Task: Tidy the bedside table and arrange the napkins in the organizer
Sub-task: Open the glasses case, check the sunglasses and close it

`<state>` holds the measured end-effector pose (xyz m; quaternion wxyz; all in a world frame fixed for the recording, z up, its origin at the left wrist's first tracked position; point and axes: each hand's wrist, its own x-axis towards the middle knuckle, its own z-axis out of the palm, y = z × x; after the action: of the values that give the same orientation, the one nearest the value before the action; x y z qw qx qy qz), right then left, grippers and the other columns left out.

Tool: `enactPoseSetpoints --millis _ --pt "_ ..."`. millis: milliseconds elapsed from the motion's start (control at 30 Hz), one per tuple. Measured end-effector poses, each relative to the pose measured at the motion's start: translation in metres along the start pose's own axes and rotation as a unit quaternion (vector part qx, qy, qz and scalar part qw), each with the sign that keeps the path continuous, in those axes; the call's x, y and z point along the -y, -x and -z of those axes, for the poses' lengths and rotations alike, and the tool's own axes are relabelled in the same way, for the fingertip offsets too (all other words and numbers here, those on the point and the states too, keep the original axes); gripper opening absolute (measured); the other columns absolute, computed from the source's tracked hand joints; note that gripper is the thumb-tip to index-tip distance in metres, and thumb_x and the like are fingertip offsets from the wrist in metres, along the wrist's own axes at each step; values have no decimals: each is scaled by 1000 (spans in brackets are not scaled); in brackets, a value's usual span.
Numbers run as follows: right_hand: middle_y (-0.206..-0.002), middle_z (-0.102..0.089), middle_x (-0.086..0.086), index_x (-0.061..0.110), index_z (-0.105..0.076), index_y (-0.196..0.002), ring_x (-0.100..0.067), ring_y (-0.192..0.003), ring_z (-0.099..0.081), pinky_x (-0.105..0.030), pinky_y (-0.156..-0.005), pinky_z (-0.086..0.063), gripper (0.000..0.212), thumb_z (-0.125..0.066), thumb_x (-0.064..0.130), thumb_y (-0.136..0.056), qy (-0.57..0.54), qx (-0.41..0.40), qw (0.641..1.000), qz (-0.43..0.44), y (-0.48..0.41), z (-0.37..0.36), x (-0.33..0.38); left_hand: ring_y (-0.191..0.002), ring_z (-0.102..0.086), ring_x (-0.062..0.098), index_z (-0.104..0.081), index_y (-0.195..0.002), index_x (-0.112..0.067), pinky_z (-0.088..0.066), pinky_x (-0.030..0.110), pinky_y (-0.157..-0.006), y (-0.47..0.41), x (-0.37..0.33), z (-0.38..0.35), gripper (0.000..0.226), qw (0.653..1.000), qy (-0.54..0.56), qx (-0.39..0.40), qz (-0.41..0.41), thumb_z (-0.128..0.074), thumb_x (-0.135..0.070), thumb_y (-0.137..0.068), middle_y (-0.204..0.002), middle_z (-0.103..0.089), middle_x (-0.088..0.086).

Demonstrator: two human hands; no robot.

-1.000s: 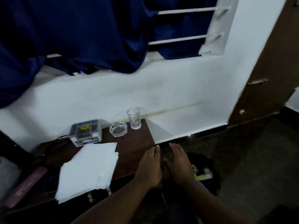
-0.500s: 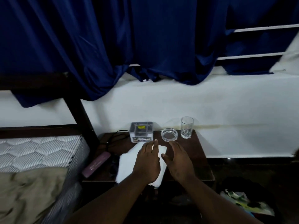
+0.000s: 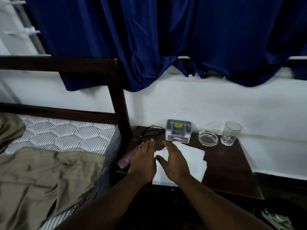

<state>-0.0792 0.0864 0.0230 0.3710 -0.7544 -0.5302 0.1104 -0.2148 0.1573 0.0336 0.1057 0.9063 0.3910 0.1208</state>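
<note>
Left grip shifted to napkins' edge, right grip above (fingers straight)

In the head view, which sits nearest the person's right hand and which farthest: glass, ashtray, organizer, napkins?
1. napkins, directly below the right hand.
2. organizer, just beyond its fingertips.
3. ashtray, back right.
4. glass, farthest right.

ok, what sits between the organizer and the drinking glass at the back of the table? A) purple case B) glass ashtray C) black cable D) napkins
B: the clear ashtray stands on the bedside table between the grey organizer and the empty glass.
</note>
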Motion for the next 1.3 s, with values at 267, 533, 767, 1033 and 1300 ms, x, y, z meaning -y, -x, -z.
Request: enactPoseSetpoints --millis 267,533,767,1033,1300 --pt "-144 -53 3 21 -49 -144 -18 -131 -52 -32 -109 -44 61 -66 30 -86 -2 70 997 15 -18 -62 23 -141 -42 37 -34 -157 -9 -33 47 -117 14 57 -6 77 997 49 -26 52 -32 -39 -86 -153 -47 16" --pt "-151 -48 1 21 -44 -149 -20 -137 -46 -35 -112 -42 67 -68 28 -86 27 114 993 26 -40 -101 28 -141 -39 36 -26 -161 -24 -34 46 -115 1 108 -26 78 989 37 37 135 -53 -37 -89 -158 -37 14" --pt "-151 -48 4 22 -48 -146 -19 -137 -47 -36 -112 -43 63 -69 30 -87 37 117 992 33 -51 -118 19 -133 -46 36 -23 -161 -30 -39 42 -109 -9 123 -44 75 980 59 78 176 -58 -30 -95 -154 -40 14" --pt "-150 -49 -2 19 -48 -146 -21 -138 -46 -37 -113 -41 63 -69 28 -87 40 111 992 35 -55 -106 21 -125 -48 39 -25 -161 -23 -38 42 -107 -8 123 -32 78 979 79 54 180 -61 -19 -93 -142 -45 20" --pt "-142 -54 -4 14 -49 -144 -20 -129 -53 -37 -109 -45 65 -73 22 -84 -79 39 996 -19 -50 -43 27 -126 -47 32 -30 -159 -24 -38 39 -111 -12 88 23 76 992 109 3 69 -63 -16 -91 -141 -47 13"
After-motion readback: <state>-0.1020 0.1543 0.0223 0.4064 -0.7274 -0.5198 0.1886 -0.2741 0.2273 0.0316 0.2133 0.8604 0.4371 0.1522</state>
